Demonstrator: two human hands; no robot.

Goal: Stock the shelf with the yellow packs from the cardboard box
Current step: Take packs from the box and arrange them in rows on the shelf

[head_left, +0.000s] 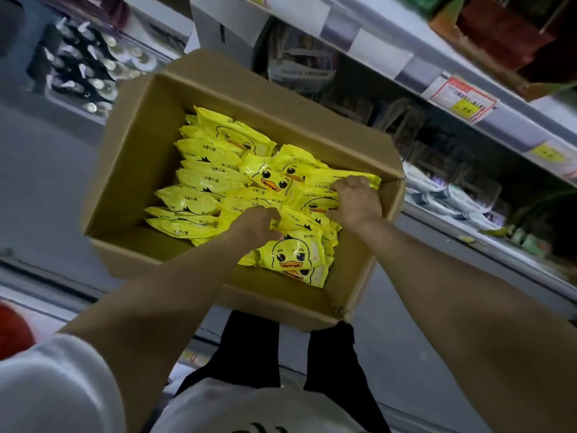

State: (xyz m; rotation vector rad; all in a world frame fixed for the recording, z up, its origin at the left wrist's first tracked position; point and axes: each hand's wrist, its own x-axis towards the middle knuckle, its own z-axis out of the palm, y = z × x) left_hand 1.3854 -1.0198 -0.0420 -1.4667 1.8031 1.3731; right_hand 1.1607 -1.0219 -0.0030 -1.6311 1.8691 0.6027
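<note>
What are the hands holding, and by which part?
Left hand curls round the edge of a middle yellow pack; right hand grips the top edge of a right-side yellow pack by the cardboard box's right wall.

The cardboard box (134, 170) holds the yellow packs (203, 179), which lie stacked and overlapping across its bottom. To its right, the shelf (512, 128) bears a red-and-yellow price tag (462, 100) on its edge, with white packaged goods (449, 195) below.

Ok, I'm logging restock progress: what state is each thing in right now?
cardboard box: open at the top, partly full.
yellow packs: inside the box, loosely piled.
left hand: fingers curled around a pack in the pile.
right hand: fingers curled over packs near the box's right wall.
shelf: carries other goods, no yellow packs seen on it.
</note>
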